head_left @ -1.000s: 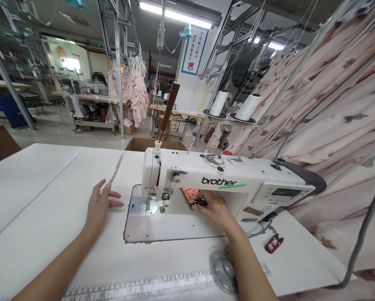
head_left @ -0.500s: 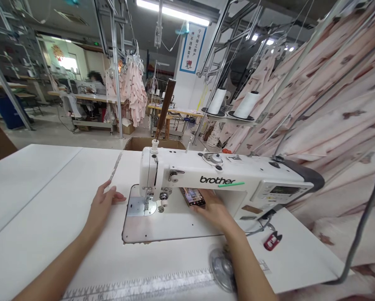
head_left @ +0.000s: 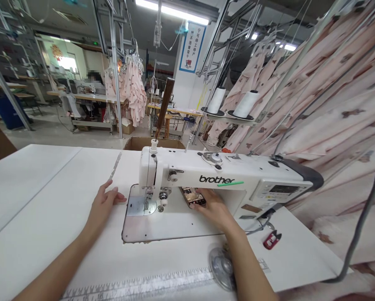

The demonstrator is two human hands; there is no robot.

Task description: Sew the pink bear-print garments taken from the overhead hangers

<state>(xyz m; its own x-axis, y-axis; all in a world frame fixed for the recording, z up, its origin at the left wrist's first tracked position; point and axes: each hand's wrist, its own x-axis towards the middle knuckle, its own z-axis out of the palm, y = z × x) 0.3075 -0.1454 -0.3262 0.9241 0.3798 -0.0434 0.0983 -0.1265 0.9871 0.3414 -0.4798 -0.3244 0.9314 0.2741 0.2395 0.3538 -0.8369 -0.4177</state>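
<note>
You have one black-edged rectangular glass-screened phone point(head_left: 192, 195), its picture newly changed, apparently in use; right hand point(head_left: 213, 210) curled against it, grip unclear; left hand point(head_left: 103, 205) loosely spread, visibly empty.

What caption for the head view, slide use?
Right grip touching a lit phone under the arm of a sewing machine; left grip open, left of the needle plate.

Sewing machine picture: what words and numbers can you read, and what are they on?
"brother": white sewing machine.
"宁可停工停产": wall sign, right column; left column partly blurred.
Too small or blurred: numbers on the ruler strip, phone screen, control panel.
</note>
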